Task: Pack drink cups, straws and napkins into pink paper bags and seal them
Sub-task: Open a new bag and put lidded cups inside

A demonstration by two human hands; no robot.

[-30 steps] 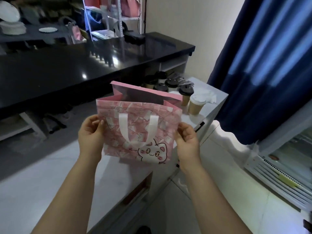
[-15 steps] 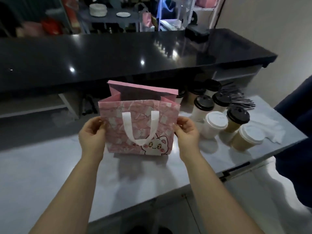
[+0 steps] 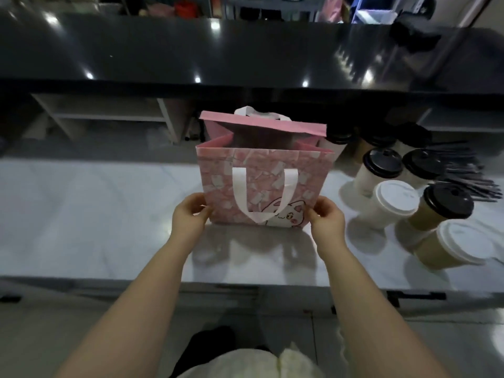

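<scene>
I have brought the pink bag (image 3: 261, 186) down from the air. It now stands upright near the middle of the table (image 3: 95, 214), mouth open, back flap raised. My left hand (image 3: 189, 216) and right hand (image 3: 326, 216) pinch its lower corners, one each side, steadying it. The cups (image 3: 392, 203) wait toward the right edge, dark straws (image 3: 463, 173) behind them. The bag looks empty, I think, so loading comes next.
</scene>
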